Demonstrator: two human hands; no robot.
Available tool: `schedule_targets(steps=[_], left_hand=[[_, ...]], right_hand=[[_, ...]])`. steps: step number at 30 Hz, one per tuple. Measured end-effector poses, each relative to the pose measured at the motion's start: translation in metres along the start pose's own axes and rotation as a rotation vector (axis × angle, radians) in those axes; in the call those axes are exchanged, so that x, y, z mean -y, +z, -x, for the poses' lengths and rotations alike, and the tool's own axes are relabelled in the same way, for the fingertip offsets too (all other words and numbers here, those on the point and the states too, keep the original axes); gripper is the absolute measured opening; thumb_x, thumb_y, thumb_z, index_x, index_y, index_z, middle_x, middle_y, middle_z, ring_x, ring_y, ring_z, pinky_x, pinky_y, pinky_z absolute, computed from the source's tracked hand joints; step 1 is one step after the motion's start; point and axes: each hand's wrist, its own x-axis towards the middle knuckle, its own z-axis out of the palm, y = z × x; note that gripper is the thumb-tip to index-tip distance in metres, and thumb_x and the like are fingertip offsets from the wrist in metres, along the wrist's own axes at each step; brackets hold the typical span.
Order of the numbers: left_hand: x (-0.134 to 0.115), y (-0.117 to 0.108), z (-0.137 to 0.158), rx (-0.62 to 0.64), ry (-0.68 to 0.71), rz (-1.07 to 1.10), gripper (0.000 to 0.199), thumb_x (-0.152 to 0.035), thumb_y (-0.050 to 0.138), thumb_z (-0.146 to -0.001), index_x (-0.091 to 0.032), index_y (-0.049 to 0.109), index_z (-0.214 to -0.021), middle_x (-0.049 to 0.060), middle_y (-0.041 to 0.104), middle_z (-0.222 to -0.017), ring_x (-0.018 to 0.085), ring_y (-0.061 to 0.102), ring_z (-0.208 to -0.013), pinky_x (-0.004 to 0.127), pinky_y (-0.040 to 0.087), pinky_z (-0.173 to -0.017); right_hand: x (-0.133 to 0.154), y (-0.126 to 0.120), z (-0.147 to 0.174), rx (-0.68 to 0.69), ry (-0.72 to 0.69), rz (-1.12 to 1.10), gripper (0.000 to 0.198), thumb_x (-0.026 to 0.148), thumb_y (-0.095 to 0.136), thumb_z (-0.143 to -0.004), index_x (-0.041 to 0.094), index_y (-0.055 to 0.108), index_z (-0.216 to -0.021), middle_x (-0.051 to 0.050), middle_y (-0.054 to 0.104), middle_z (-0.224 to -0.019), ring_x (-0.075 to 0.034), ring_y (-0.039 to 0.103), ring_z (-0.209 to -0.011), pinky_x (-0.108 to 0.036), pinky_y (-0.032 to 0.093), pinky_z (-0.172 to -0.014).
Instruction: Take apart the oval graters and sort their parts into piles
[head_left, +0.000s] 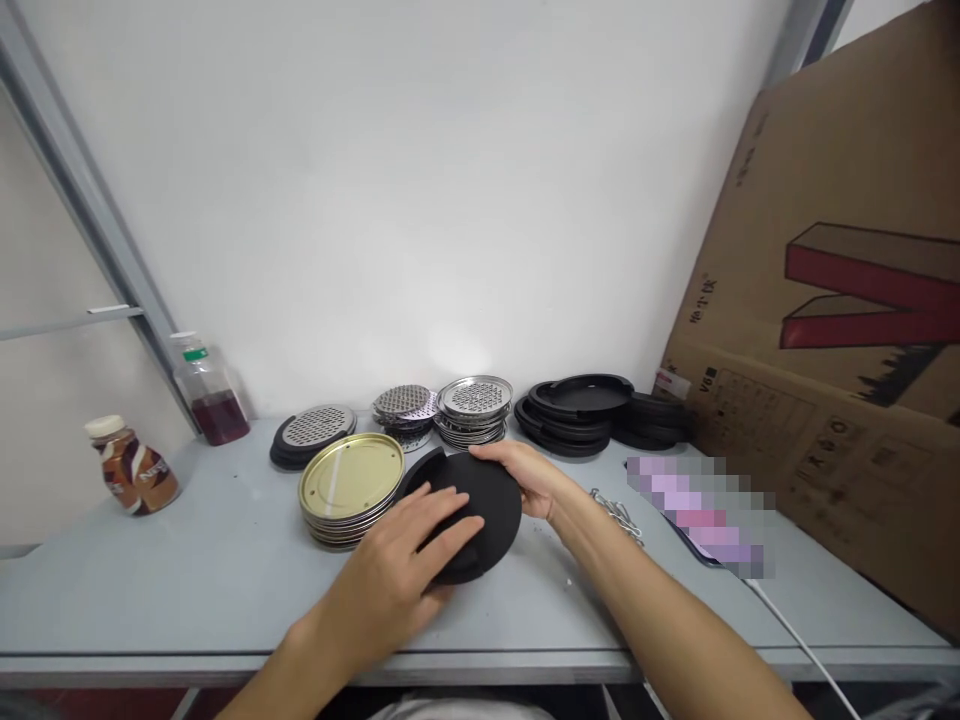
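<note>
A black round plastic tray (487,510) with a raised rim section is held between my hands above the front of the table. My left hand (409,550) lies across its face with fingers spread, the thumb at the lower edge. My right hand (521,475) grips the upper right edge, thumb on top and the other fingers partly hidden behind. Just left of the tray stands a stack of gold-coloured metal discs (352,475). Behind are round metal grater plates (475,397) in a stack, with a second, perforated pile (405,402) beside them.
More black trays (577,410) are stacked at the back right, near a large cardboard box (825,350). Metal clips (616,515) lie by a blurred-out phone-like object (697,510) with a white cable. Graters in black holders (315,430) and two bottles (139,470) stand left.
</note>
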Motion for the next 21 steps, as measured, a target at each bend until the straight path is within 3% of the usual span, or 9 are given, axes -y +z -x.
schedule_targets(steps=[3,7,9,11,15,21], left_hand=[[0.007,0.007,0.003,-0.229,-0.088,0.007,0.045,-0.008,0.056,-0.085,-0.021,0.053,-0.128,0.006,0.07,-0.116,0.018,0.067,-0.105,0.029,0.053,-0.093],[0.014,-0.011,0.005,-0.435,-0.43,-0.046,0.033,-0.029,0.066,-0.084,-0.024,0.059,-0.116,0.002,0.074,-0.1,0.019,0.072,-0.081,0.027,0.057,-0.076],[0.014,-0.023,0.004,-0.442,-0.545,-0.019,0.033,-0.037,0.068,-0.083,-0.025,0.061,-0.112,0.002,0.074,-0.098,0.021,0.071,-0.08,0.029,0.057,-0.072],[0.014,-0.031,0.003,-0.419,-0.615,0.044,0.034,-0.041,0.068,-0.082,-0.026,0.063,-0.112,0.002,0.074,-0.098,0.023,0.071,-0.082,0.03,0.057,-0.071],[0.012,-0.037,0.0,-0.421,-0.681,0.154,0.036,-0.042,0.068,-0.081,-0.024,0.065,-0.113,0.003,0.074,-0.104,0.025,0.07,-0.09,0.033,0.057,-0.077],[0.009,-0.043,-0.004,-0.389,-0.759,0.312,0.039,-0.042,0.067,-0.082,-0.024,0.065,-0.117,0.003,0.073,-0.107,0.025,0.069,-0.095,0.033,0.056,-0.08]], right_hand=[[0.005,-0.002,0.007,0.022,-0.086,0.041,0.038,0.05,0.055,-0.089,0.014,0.058,-0.079,0.004,0.052,-0.047,-0.005,0.037,-0.032,-0.016,0.021,-0.032],[0.01,-0.002,0.019,0.115,-0.399,0.237,0.041,0.045,0.069,-0.081,0.016,0.062,-0.109,-0.003,0.068,-0.079,-0.007,0.052,-0.05,-0.019,0.039,-0.044],[0.008,0.003,0.023,0.135,-0.534,0.343,0.036,0.036,0.075,-0.077,0.018,0.065,-0.106,-0.003,0.068,-0.086,-0.011,0.06,-0.068,-0.023,0.05,-0.059],[0.002,0.01,0.022,0.078,-0.65,0.439,0.029,0.032,0.075,-0.076,0.018,0.067,-0.1,-0.003,0.066,-0.088,-0.014,0.062,-0.082,-0.029,0.053,-0.074],[-0.012,0.021,0.016,0.005,-0.816,0.486,0.037,0.028,0.078,-0.071,0.02,0.062,-0.104,-0.005,0.064,-0.101,-0.017,0.062,-0.092,-0.031,0.055,-0.076],[-0.019,0.016,0.01,-0.031,-0.752,0.41,0.022,0.025,0.067,-0.082,0.02,0.059,-0.102,-0.001,0.068,-0.083,-0.015,0.067,-0.076,-0.033,0.056,-0.076]])
